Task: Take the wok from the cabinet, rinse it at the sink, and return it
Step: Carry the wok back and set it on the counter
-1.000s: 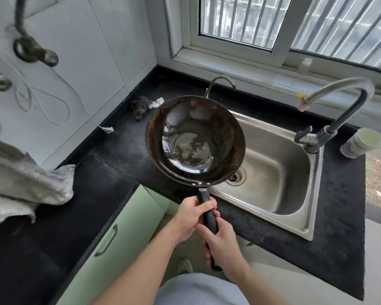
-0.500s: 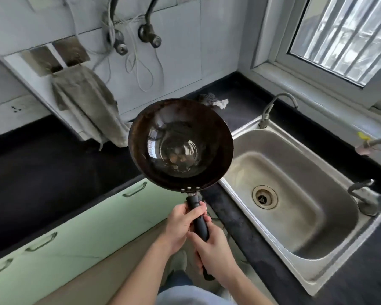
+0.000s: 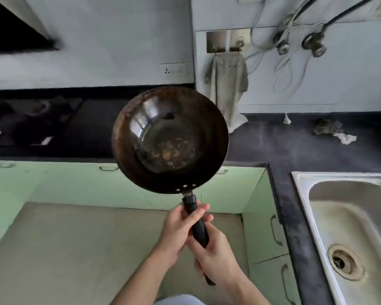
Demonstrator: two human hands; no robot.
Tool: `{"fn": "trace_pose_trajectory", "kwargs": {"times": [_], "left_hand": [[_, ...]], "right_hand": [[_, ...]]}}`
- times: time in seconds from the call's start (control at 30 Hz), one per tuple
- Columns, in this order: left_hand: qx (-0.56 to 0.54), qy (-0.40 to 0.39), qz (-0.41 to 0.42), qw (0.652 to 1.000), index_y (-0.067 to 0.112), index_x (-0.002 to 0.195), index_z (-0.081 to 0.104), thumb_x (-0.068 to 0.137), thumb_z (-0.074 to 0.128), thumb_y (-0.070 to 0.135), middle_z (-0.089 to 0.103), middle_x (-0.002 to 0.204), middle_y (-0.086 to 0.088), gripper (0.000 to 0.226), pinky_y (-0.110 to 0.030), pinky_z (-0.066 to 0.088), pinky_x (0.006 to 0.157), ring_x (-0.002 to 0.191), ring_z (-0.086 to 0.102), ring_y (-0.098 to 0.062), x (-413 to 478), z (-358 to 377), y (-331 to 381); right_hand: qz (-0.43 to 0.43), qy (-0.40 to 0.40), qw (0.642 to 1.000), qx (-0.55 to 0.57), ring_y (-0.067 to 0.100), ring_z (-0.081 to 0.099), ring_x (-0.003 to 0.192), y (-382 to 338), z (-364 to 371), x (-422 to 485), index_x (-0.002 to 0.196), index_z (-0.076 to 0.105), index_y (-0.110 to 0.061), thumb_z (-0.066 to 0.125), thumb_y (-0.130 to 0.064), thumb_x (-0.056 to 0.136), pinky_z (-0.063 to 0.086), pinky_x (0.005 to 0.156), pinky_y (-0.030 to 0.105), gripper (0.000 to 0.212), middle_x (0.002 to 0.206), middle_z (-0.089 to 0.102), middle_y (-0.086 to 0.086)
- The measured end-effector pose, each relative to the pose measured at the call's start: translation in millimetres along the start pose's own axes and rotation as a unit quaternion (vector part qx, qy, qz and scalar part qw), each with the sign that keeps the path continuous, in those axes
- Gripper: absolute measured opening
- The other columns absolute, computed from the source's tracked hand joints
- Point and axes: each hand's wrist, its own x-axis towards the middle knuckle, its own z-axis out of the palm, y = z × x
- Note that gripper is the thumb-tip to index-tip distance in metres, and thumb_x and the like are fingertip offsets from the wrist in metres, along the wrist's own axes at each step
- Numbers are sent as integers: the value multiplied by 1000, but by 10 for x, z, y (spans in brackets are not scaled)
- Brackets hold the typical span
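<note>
Wok (image 3: 169,139) had swung left, clear of the stainless sink (image 3: 300,179), which now sat well to its right. It was held in the air over the black speckled counter (image 3: 273,146) edge and the pale green cabinet fronts (image 3: 64,183). Round dark bowl, rusty rim, glossy wall, flaky brown residue at the bottom; possibly wet, too blurred to tell. Left hand (image 3: 178,227) wrapped the smooth black handle (image 3: 197,223) below the rivets, and right hand (image 3: 216,256) gripped it lower down.
</note>
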Motion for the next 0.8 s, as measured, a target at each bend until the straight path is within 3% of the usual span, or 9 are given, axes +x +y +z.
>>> {"fn": "trace_pose_trajectory", "kwargs": {"times": [0.17, 0.33, 0.47, 0.6, 0.7, 0.8], "left_hand": [[3, 82, 57, 995, 3, 100, 65, 87, 72, 8, 76, 83, -7, 15, -33, 57, 76, 83, 73, -25, -161, -741, 261], [-13, 128, 75, 989, 1, 108, 63, 89, 69, 7, 75, 78, -5, 21, -22, 53, 59, 78, 73, -21, -291, -1647, 562], [-41, 133, 78, 987, -1, 111, 61, 88, 71, 10, 75, 81, -8, 28, -33, 56, 72, 84, 72, -26, -390, -2439, 783], [-76, 140, 94, 983, -1, 109, 60, 83, 73, 12, 73, 79, -8, 32, -43, 54, 89, 84, 69, -28, -473, -3196, 985], [-90, 164, 103, 977, 1, 105, 61, 89, 68, 3, 72, 78, -8, 17, -41, 56, 85, 81, 70, -28, -527, -3757, 1118], [-101, 189, 111, 970, 1, 105, 61, 89, 67, 4, 72, 81, -7, 17, -34, 56, 78, 81, 72, -26, -618, -4230, 1231]], "right_hand": [[-24, -80, 996, -33, 18, 50, 33, -244, 689, 179, 88, 54, -6, 59, -11, 93, 37, 37, 23, 9, 45, 53, 1], [-31, -143, 987, -69, 17, 47, 30, -473, 1572, 385, 83, 50, -10, 57, -10, 95, 36, 37, 22, 14, 43, 53, 3], [-39, -190, 977, -83, 17, 47, 30, -622, 2320, 541, 87, 53, -9, 56, -10, 95, 36, 37, 23, 9, 42, 53, 6], [-43, -213, 973, -81, 16, 46, 30, -758, 3052, 699, 76, 49, -8, 54, -9, 99, 37, 38, 29, 23, 42, 51, 3], [-47, -234, 968, -83, 18, 44, 29, -824, 3614, 838, 75, 48, -4, 52, -10, 101, 36, 39, 31, 27, 43, 51, 4], [-42, -265, 960, -80, 18, 42, 29, -883, 4110, 927, 77, 49, -2, 49, -10, 103, 37, 38, 29, 27, 42, 52, 3]]}}
